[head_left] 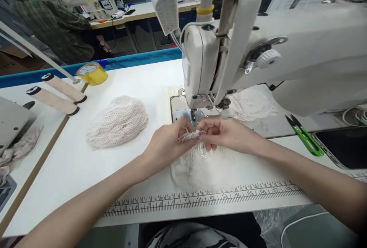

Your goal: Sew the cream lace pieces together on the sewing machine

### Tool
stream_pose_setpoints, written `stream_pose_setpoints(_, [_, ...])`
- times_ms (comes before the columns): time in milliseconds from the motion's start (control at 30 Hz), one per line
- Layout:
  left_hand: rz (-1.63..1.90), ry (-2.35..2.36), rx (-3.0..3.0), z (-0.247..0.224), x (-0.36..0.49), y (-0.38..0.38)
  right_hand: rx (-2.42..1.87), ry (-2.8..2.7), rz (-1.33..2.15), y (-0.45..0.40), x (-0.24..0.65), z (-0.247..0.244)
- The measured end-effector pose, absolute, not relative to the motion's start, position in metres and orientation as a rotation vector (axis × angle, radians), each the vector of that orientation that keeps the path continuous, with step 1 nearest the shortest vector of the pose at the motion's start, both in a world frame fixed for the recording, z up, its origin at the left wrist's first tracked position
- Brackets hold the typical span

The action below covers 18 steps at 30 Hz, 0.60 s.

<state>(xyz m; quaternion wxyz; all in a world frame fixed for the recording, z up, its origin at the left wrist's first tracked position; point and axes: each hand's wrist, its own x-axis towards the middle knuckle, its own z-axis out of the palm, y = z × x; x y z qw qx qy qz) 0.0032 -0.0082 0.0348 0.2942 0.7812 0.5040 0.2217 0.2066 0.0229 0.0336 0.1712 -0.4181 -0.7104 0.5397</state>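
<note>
Just in front of the sewing machine's needle area (pixel 194 115), my left hand (pixel 169 141) and my right hand (pixel 220 133) pinch the edge of a white openwork lace fabric (pixel 197 164). Both hands are closed on it, close together, fingertips almost meeting. The fabric's lower part hangs down onto the white table, blurred against it. Left of my hands lies a pile of cream lace pieces (pixel 120 122). Another lace piece (pixel 252 104) lies flat under the arm of the sewing machine (pixel 309 41).
Green thread snips (pixel 308 137) lie at the right. Two thread cones (pixel 54 101) and a yellow tape roll (pixel 93 74) are at the left. A printed ruler (pixel 186 202) runs along the front edge. A person in a plaid shirt (pixel 48 26) is beyond the table.
</note>
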Motion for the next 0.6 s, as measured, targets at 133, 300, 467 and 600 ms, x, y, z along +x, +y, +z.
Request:
stream_pose_setpoints(133, [0.848, 1.373, 2.470, 0.015, 0.000, -0.013, -1.087, -1.988, 1.382, 0.016, 0.207, 0.026])
stream_pose_setpoints(300, [1.051, 1.213, 2.741, 0.004, -0.005, -0.016, -0.877, -2.153, 0.980, 0.008, 0.211, 0.019])
stream_pose_setpoints(467, [1.101, 1.192, 2.676, 0.007, -0.003, -0.017, -0.782, -2.243, 0.839, 0.005, 0.213, 0.018])
stream_pose_setpoints(600, [1.108, 1.179, 2.667, 0.005, -0.002, -0.018, -0.728, -2.293, 0.742, 0.005, 0.211, 0.019])
